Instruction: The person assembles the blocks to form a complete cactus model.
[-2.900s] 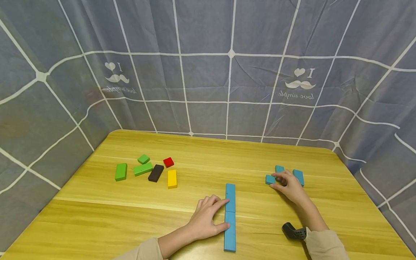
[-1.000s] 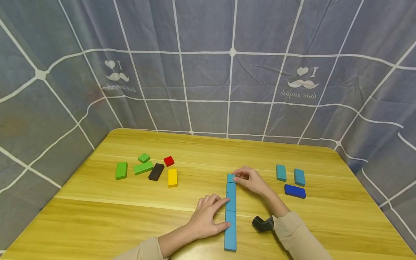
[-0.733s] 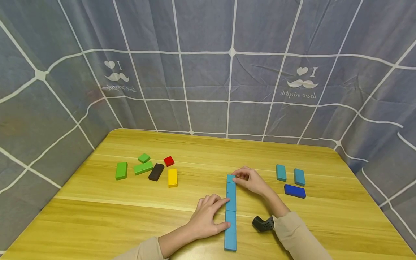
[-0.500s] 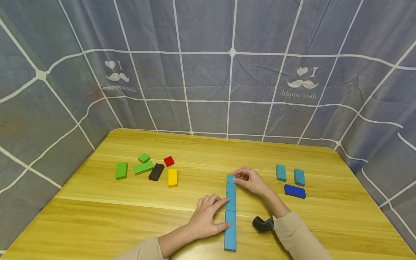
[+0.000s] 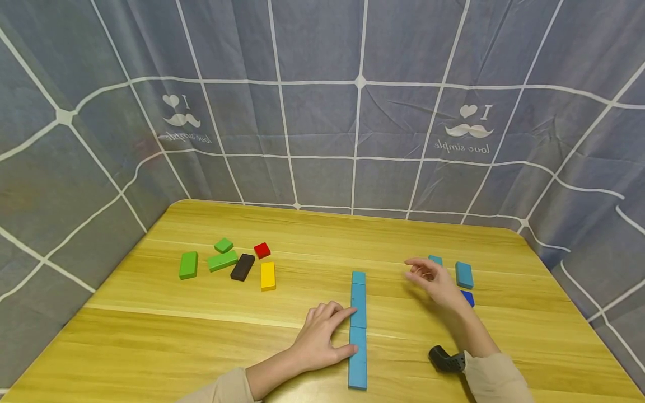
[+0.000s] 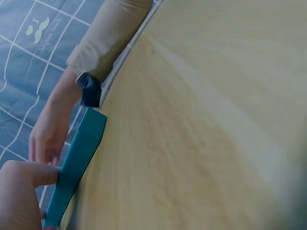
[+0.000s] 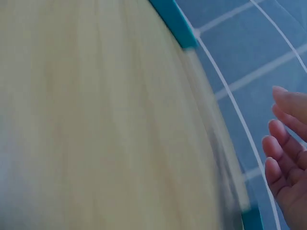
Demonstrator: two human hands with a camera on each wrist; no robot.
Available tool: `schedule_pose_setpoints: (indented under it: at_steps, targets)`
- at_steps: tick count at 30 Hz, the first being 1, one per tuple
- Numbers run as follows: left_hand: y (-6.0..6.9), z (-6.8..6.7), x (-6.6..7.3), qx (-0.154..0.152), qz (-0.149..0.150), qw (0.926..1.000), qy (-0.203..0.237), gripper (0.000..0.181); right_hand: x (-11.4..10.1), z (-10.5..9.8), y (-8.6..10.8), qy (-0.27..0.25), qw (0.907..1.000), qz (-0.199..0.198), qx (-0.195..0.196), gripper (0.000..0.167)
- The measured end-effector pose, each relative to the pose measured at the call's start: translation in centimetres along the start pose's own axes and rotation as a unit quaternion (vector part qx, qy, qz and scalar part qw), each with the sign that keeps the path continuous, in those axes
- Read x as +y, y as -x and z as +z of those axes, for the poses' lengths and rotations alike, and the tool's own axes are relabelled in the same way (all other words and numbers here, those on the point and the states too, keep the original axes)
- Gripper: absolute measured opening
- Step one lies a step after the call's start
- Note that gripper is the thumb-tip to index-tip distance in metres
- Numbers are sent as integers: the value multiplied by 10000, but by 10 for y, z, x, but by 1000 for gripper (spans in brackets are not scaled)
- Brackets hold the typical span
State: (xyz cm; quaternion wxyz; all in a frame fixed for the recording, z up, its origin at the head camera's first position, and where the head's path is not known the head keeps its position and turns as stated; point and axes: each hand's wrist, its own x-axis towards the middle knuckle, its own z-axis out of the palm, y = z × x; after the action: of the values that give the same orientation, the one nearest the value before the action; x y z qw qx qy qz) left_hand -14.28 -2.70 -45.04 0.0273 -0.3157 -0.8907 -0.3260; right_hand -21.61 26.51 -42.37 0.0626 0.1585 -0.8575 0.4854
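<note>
A straight row of light-blue blocks (image 5: pixel 358 358), two long and a short one (image 5: pixel 359 277) at the far end, lies on the table. My left hand (image 5: pixel 322 338) touches the row's left side with spread thumb and index finger, one on each long block. In the left wrist view the thumb presses against a light-blue block (image 6: pixel 76 163). My right hand (image 5: pixel 435 282) hovers right of the row with loosely bent fingers and holds nothing. Behind it are a partly covered light-blue block (image 5: pixel 435 259), another light-blue block (image 5: pixel 464 275) and a half-hidden dark-blue block (image 5: pixel 468 298).
On the left of the wooden table (image 5: pixel 201 319) lie green blocks (image 5: pixel 188 265), a black block (image 5: pixel 242 267), a red block (image 5: pixel 262 250) and a yellow block (image 5: pixel 268 276). A checked grey curtain (image 5: pixel 322 123) surrounds the table's back and sides. A black device (image 5: pixel 445 359) sits at my right wrist.
My right hand brought the short light-blue block to the row's far end, let go of it, and moved back right toward the loose blue blocks. My left hand stayed in place.
</note>
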Motion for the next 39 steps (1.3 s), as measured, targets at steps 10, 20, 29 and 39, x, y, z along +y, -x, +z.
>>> schedule_pose_setpoints:
  at_steps: [10,20,29,39]
  targets:
    - [0,0,0,-20,-4,10000,-19,62,26,-53,51,746,9941,346,706,32]
    - [0,-1,0,-17,-5,10000,-1,61,43,-75,72,1448,9856,666,570,34]
    - [0,-1,0,-15,-10,10000,-10,61,46,-77,72,1610,9839,632,452,32]
    - [0,0,0,-20,4,10000,-31,62,30,-58,65,1047,9928,459,364,30]
